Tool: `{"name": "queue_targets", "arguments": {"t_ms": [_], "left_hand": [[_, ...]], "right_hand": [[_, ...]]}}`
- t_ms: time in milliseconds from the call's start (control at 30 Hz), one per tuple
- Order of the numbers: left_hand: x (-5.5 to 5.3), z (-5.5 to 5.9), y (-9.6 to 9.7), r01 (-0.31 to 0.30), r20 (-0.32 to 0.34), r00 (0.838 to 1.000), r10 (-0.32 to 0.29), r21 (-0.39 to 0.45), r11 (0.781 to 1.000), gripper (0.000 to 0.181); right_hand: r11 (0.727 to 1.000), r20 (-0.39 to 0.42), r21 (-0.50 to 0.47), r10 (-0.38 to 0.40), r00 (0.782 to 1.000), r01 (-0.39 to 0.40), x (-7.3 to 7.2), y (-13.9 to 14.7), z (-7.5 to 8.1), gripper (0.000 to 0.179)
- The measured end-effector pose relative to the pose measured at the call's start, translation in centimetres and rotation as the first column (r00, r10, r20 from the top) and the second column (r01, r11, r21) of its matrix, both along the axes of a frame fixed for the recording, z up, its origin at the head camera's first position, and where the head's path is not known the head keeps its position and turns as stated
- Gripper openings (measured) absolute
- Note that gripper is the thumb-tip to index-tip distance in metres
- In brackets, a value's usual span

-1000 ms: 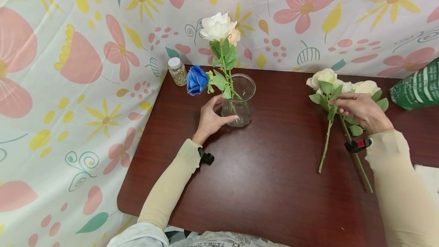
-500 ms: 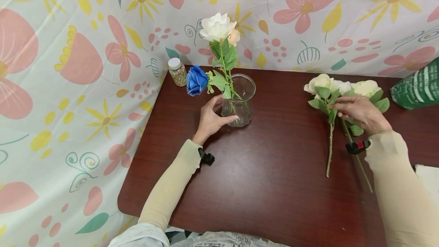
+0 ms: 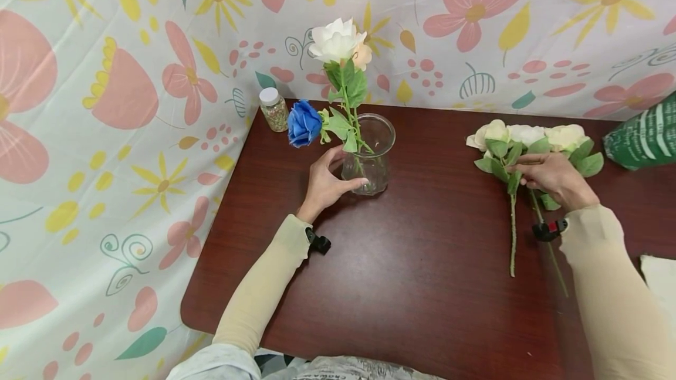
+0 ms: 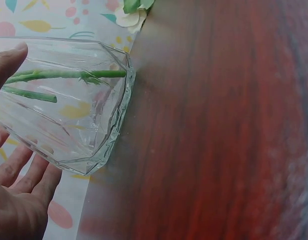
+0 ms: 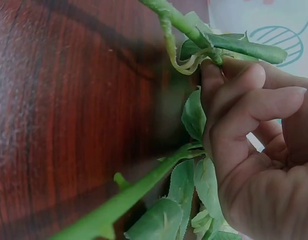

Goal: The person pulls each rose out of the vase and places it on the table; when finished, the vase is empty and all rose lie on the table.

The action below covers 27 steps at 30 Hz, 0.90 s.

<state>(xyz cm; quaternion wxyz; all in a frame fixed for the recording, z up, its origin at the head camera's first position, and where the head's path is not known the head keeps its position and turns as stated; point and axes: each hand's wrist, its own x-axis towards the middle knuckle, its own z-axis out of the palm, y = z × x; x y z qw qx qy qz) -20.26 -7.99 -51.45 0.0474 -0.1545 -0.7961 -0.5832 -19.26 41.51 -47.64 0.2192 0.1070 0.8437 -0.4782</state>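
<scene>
My left hand (image 3: pixel 328 183) holds the clear glass vase (image 3: pixel 376 176), thumb in front and fingers round its far side. In the left wrist view, green stems (image 4: pixel 79 75) show through the wall of the vase (image 4: pixel 101 145). A blue rose (image 3: pixel 304 124), a white flower (image 3: pixel 335 41) and a peach one (image 3: pixel 361 56) lean out to the left. Over on the right, my right hand (image 3: pixel 554 175) pinches the stem (image 3: pixel 513 233) of a cream rose (image 3: pixel 492 132) just below its bloom. Close by the pinch, the right wrist view shows its stem (image 5: pixel 181 22).
More pale roses (image 3: pixel 565 136) lie beside the right hand, one stem (image 3: pixel 554 265) pointing toward me. A green wrapped object (image 3: pixel 641 133) stands at the far right. Behind the vase, a white-capped jar (image 3: pixel 273 110) sits near the patterned cloth wall (image 3: pixel 449 28). White material (image 3: pixel 660 280) lies at the right edge.
The right hand has lowered slightly and drawn a little left; the cream rose's bloom has dropped while its stem end swung right, nearer upright in view. The left hand and vase have stayed put.
</scene>
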Motion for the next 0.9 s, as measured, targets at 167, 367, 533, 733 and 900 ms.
{"name": "queue_targets", "arguments": {"t_ms": [167,367,533,733,900], "left_hand": [[0.0,0.0,0.0,0.002,-0.005,1.0,-0.002,-0.006,1.0,0.087],[-0.1,-0.1,0.0,-0.004,-0.008,1.0,0.004,-0.001,1.0,0.088],[-0.1,-0.1,0.0,-0.001,-0.011,1.0,0.001,0.004,1.0,0.087],[0.0,0.0,0.0,0.0,-0.016,1.0,0.0,0.003,1.0,0.088],[0.0,0.0,0.0,0.0,-0.018,1.0,0.0,-0.002,1.0,0.088]], "right_hand": [[0.999,-0.031,-0.031,-0.045,0.999,0.044,0.2,-0.1,0.0,0.028],[0.992,-0.054,-0.053,-0.114,0.992,0.111,0.6,-0.5,0.8,0.033],[0.991,-0.096,-0.025,-0.133,0.986,0.131,1.0,-0.9,1.9,0.029],[0.985,-0.171,0.027,-0.161,0.972,0.168,1.3,-2.1,3.6,0.03],[0.981,-0.228,0.019,-0.186,0.956,0.195,1.5,-4.0,5.0,0.027]]}}
